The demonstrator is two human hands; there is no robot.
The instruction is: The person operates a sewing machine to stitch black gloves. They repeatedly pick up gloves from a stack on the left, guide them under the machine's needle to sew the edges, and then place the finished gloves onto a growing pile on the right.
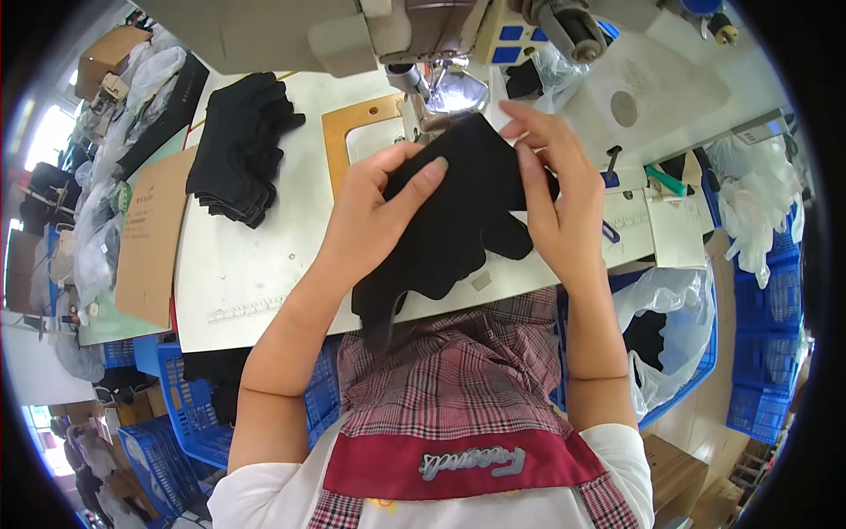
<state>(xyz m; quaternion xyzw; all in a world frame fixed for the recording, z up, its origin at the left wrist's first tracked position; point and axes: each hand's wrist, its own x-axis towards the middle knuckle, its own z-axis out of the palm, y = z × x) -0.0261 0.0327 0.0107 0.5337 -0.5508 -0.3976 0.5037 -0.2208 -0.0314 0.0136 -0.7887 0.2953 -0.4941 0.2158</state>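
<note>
Black cloth piece [458, 220] held betw. both hands over the sewing table [256, 273]. Left hand [374, 216] pinches its left edge, thumb on top; right hand [551, 198] clamps the upper right edge. Cloth hangs long axis down toward the lap. Sewing machine [423, 44] just beyond; stack of black pieces [242, 150] well left.
</note>
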